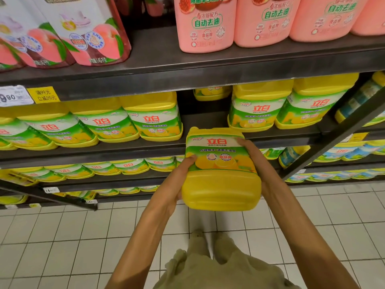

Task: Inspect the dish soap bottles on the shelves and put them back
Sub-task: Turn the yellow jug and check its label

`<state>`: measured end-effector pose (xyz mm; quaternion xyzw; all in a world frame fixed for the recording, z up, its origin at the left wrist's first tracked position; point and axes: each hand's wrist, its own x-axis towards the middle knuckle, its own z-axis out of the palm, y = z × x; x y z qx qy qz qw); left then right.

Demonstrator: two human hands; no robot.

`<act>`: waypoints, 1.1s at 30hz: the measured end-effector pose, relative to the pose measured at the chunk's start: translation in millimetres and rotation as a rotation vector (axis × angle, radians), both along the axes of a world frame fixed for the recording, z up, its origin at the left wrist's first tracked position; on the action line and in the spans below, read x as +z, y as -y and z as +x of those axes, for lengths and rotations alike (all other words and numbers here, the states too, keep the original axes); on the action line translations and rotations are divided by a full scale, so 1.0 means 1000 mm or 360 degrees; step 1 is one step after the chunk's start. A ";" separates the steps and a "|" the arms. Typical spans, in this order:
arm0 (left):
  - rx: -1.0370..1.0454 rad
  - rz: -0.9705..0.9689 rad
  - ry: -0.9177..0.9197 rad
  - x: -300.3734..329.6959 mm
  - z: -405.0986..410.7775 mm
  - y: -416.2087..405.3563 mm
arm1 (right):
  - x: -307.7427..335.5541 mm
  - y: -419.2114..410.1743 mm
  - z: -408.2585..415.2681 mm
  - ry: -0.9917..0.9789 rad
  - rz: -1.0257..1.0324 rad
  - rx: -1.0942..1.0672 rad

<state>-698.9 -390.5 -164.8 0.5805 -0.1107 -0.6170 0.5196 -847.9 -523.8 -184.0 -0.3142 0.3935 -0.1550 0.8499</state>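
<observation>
A large yellow dish soap bottle (221, 180) with a green, white and red label is held in front of the shelves, label facing me. My left hand (177, 180) grips its left side. My right hand (255, 159) grips its right side, fingers curled over the label's upper corner. Behind the bottle, the middle shelf (145, 149) has a gap between two groups of matching yellow bottles (154, 117), with one more bottle (212, 93) set far back in the gap.
Pink bottles (206, 24) and peach-printed refill pouches (91, 34) stand on the top shelf. Lower shelves hold more yellow bottles (129, 166). A dark diagonal shelf brace (333, 138) runs at right. Price tags (14, 95) hang at left. White tiled floor (62, 236) lies below.
</observation>
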 end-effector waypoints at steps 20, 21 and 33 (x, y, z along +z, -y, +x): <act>0.0024 -0.0119 0.0511 -0.018 -0.001 0.020 | 0.022 -0.006 0.005 0.0055 -0.0819 -0.0444; 0.0059 -0.0123 0.0507 -0.020 -0.006 0.021 | 0.023 -0.007 0.003 0.0040 -0.0870 -0.0433; 0.0040 -0.0263 -0.0408 -0.018 -0.034 0.028 | 0.028 0.022 0.016 0.0044 -0.0723 -0.0298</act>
